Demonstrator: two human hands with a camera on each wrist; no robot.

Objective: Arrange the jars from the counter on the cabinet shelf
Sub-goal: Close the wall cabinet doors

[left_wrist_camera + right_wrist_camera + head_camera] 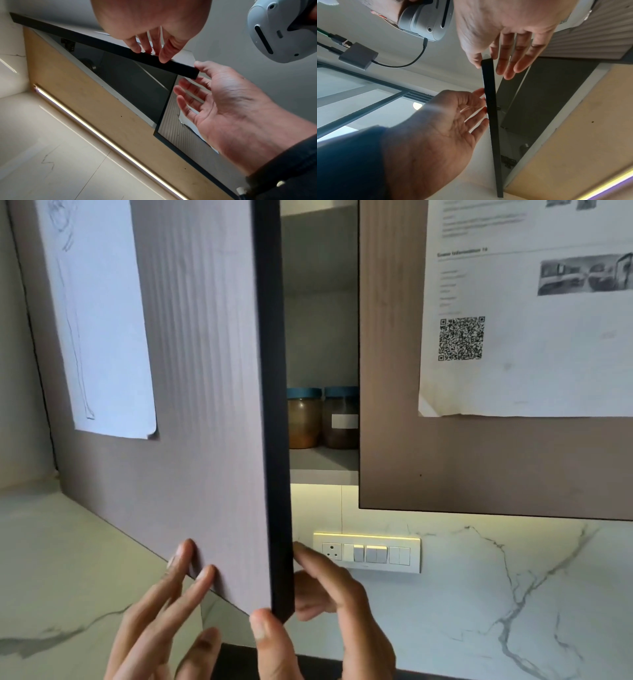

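From the head view, two jars (322,419) already stood on the cabinet shelf (323,462). The right hand (318,607) pinched the door (205,405) at its lower corner; the left hand (164,611) lay flat-fingered against its face.

The left wrist view showed straight left fingers (187,94).

The right wrist view confirmed the pinch. No counter jars showed, so placing looked finished.
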